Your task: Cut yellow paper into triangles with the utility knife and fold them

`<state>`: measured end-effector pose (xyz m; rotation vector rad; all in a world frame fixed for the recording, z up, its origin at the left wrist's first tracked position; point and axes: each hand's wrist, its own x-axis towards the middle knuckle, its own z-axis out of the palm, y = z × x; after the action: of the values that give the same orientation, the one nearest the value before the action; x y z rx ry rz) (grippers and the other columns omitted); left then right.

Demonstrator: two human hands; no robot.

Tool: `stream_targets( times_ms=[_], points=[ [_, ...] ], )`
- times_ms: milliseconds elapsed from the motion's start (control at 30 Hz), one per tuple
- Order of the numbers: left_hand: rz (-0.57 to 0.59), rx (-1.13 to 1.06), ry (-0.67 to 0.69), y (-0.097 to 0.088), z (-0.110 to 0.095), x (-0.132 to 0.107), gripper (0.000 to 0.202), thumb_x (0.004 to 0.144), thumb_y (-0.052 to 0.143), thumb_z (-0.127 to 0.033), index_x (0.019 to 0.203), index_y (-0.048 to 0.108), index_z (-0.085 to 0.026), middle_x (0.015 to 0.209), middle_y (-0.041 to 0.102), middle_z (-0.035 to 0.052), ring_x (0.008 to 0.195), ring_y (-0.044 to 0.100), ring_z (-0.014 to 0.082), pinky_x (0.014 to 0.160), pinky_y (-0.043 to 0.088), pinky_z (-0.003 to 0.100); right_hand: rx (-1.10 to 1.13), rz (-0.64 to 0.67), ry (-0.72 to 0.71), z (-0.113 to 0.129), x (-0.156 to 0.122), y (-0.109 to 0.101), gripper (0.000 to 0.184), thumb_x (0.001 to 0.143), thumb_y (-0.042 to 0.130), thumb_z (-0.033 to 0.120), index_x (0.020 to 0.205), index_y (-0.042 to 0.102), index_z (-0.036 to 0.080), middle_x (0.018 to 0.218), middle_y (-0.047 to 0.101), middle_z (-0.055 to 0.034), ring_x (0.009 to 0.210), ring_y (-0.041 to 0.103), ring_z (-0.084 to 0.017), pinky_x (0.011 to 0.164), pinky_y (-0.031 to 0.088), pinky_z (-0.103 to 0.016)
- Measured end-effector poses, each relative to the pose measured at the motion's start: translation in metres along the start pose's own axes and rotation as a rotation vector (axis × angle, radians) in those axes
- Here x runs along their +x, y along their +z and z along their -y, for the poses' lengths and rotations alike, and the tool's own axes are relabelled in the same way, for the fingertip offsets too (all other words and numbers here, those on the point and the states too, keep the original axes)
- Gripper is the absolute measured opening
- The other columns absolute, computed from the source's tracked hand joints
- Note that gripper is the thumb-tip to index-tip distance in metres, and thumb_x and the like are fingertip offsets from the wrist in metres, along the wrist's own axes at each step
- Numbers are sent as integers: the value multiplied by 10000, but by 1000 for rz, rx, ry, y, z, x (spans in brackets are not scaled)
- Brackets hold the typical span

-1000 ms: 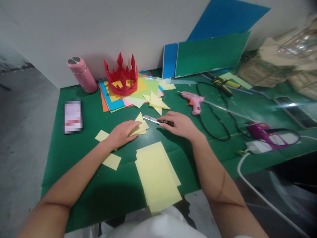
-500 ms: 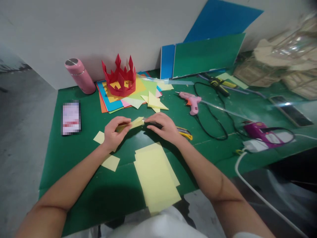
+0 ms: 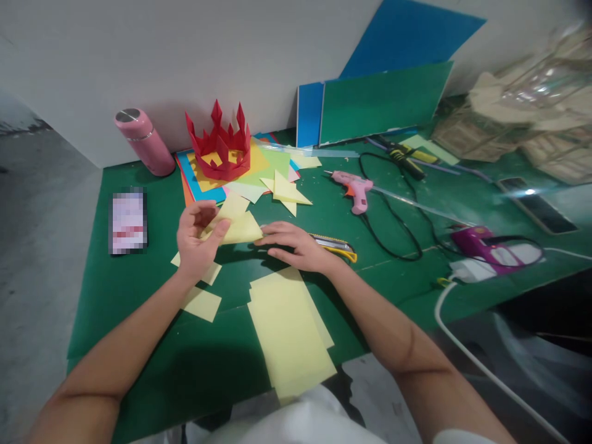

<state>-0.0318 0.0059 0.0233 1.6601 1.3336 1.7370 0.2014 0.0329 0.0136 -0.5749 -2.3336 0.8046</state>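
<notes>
In the head view my left hand pinches a pale yellow piece of paper, its thumb on the near side. A second flap of yellow paper rises above this one. My right hand is palm down at the paper's right corner, with its fingers stretched and its thumb apart. Something small and shiny shows at its fingertips, too little of it to name. Just right of that hand lies a yellow utility knife, partly covered by it. Small yellow paper pieces lie below my left hand.
Yellow sheets are stacked near the front edge. Behind stand a red paper crown on coloured paper and a pink bottle. A phone lies left; a pink glue gun and its cord lie right.
The yellow paper has turned and opened out, its broad side now showing. My right hand has lowered and flattened; the dark tool seen in it before is no longer visible.
</notes>
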Motion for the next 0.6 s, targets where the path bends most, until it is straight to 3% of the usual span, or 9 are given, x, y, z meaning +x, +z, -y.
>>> stream_targets(
  times_ms=[100, 233, 333, 433, 500, 600],
  points=[
    [33, 13, -97, -1, 6, 4, 324, 773, 689, -272, 1068, 560, -233, 940, 615, 20, 898, 621, 142, 767, 551, 267, -1, -61, 50, -2, -2, -3, 260, 962, 462, 265, 1101, 681, 235, 1078, 703, -65, 1054, 624, -175, 921, 500, -357],
    [50, 225, -59, -10, 6, 15, 198, 799, 621, -215, 995, 590, -212, 915, 628, 19, 837, 618, 143, 810, 532, 306, -202, -334, 215, -13, -7, -12, 253, 946, 467, 270, 1016, 710, 249, 1010, 721, -55, 970, 645, -195, 886, 508, -386],
    [299, 464, 82, -18, 1, 22, 92, 810, 563, -175, 866, 629, -205, 855, 664, 18, 813, 622, 171, 800, 509, 339, -392, -448, 319, -23, -11, -18, 275, 933, 453, 264, 1032, 709, 247, 1038, 716, -71, 981, 634, -228, 893, 492, -434],
    [484, 684, 229, -24, -9, 26, 149, 820, 494, -141, 801, 627, -203, 872, 677, 41, 871, 613, 215, 794, 473, 370, -509, -445, 390, -31, -15, -21, 301, 933, 440, 278, 1074, 699, 220, 1044, 714, -91, 999, 621, -251, 902, 478, -450],
    [679, 761, 200, -28, -17, 27, 174, 812, 467, -123, 794, 621, -203, 891, 677, 47, 898, 609, 226, 757, 461, 355, -575, -386, 452, -34, -16, -22, 322, 935, 439, 304, 1115, 685, 200, 1090, 698, -110, 1028, 604, -268, 920, 460, -466],
    [1021, 955, -1, -39, -28, 29, 141, 800, 483, -151, 755, 607, -203, 856, 660, 50, 792, 594, 226, 571, 376, 306, -702, -357, 556, -33, -18, -24, 364, 921, 471, 360, 1187, 649, 186, 1292, 583, -155, 1106, 549, -316, 961, 407, -523]
  ],
)
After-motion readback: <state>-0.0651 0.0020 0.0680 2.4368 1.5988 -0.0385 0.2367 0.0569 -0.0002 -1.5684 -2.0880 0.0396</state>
